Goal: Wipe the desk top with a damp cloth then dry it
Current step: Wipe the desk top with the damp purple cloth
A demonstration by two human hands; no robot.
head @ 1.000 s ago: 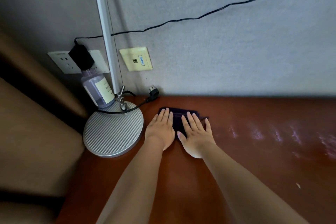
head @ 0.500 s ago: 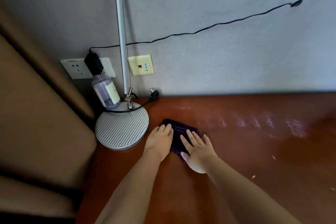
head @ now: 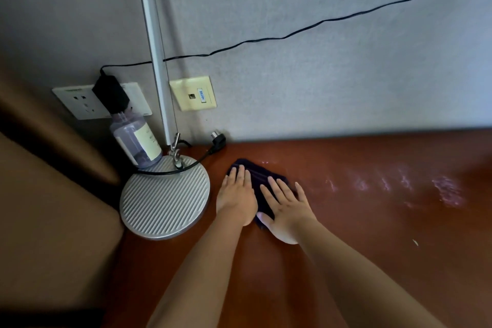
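Observation:
A dark purple folded cloth lies flat on the reddish-brown desk top, near the wall at the left. My left hand presses on the cloth's left part with straight fingers. My right hand presses flat on its right part, fingers spread. Most of the cloth is hidden under both palms. Wet streaks glisten on the desk to the right of the cloth.
A round ribbed lamp base with its pole stands just left of my hands. A clear bottle sits behind it, and a loose black plug lies by the wall. Wall sockets and a cable are above. A brown padded surface borders the desk's left.
Both hands slid the cloth back from the wall toward me and then forward again toward the wall, staying pressed flat on it. The head camera shifted.

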